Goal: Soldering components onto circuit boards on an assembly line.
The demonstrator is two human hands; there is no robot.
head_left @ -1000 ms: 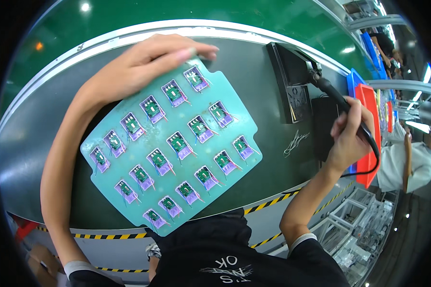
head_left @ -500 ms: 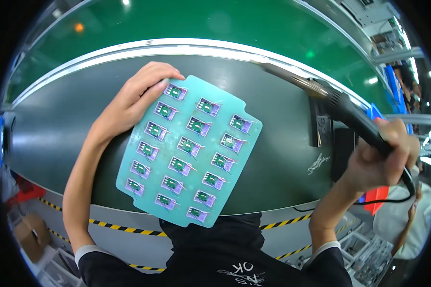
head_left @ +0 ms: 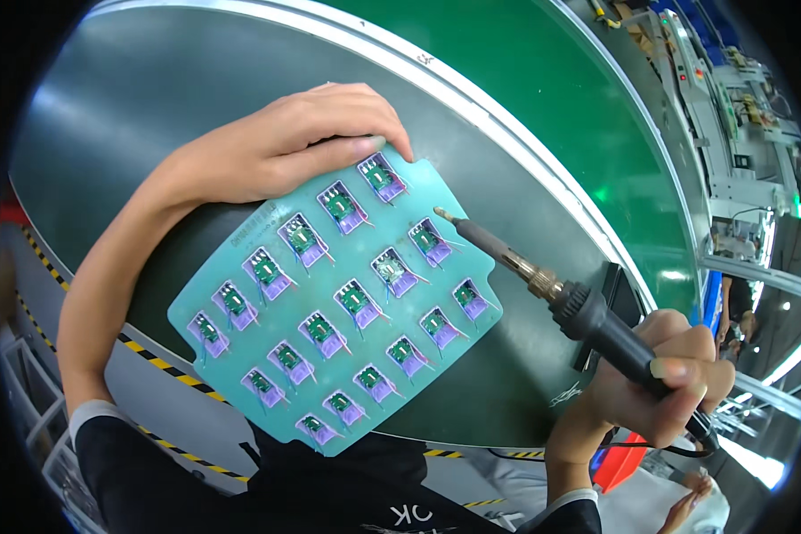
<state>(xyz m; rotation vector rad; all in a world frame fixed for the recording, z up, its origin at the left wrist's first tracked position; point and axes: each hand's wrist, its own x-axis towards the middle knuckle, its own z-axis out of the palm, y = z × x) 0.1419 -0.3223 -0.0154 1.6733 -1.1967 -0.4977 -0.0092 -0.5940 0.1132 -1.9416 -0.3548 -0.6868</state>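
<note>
A dark green worktop (head_left: pixel 151 116) fills much of the view, a pale rail (head_left: pixel 485 116) along its far edge and a bright green surface (head_left: pixel 525 71) beyond. At the left, black-and-yellow striped tape (head_left: pixel 173 368) shows below the near edge. The left hand (head_left: pixel 320 133) grasps the upper edge of a teal tray (head_left: pixel 356 254), thumb on top and fingers over the far side. The tray sits at the middle, its lowest corner reaching past the worktop's near edge; it carries three slanting rows of purple housings (head_left: pixel 365 316) with green circuit boards and thin wires. Over its upper right part comes the tip of a black-handled soldering iron (head_left: pixel 596 329); whether it touches cannot be told. Loose wire strands (head_left: pixel 567 393) lie farther right, near a black box (head_left: pixel 610 311) partly behind the iron. Past a red bin (head_left: pixel 621 463), the right hand (head_left: pixel 667 383) is wrapped firmly round the iron's handle.
</note>
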